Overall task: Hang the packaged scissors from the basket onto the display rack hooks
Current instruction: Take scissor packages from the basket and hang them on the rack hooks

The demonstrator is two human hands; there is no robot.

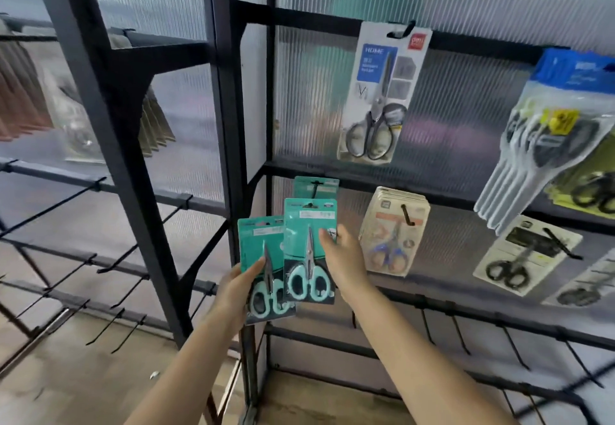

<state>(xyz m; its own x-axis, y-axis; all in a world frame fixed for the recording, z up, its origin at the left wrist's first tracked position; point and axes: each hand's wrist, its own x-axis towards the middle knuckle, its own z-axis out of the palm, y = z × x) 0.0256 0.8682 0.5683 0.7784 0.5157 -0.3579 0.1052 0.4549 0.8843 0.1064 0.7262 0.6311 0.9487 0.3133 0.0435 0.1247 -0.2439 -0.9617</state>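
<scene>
My left hand [233,291] grips one teal scissors pack [263,258]; my right hand [342,258] pinches another pack [307,244] near the rack hook [314,188].

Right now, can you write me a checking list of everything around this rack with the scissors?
Surface: black metal display rack with ribbed translucent panels; wooden floor below.
Job's things: two teal scissors packs, one in the left hand, one in the right hand; another teal pack already hangs on a hook behind them. Basket not seen.
Clutter: nothing seen.
Grippers: left hand grips its pack; right hand holds its pack up near the hanging one.
Cables: nothing seen.
Surroundings: grey HOME scissors pack, beige pack stack with blue-handled scissors, empty hooks at lower left.
</scene>
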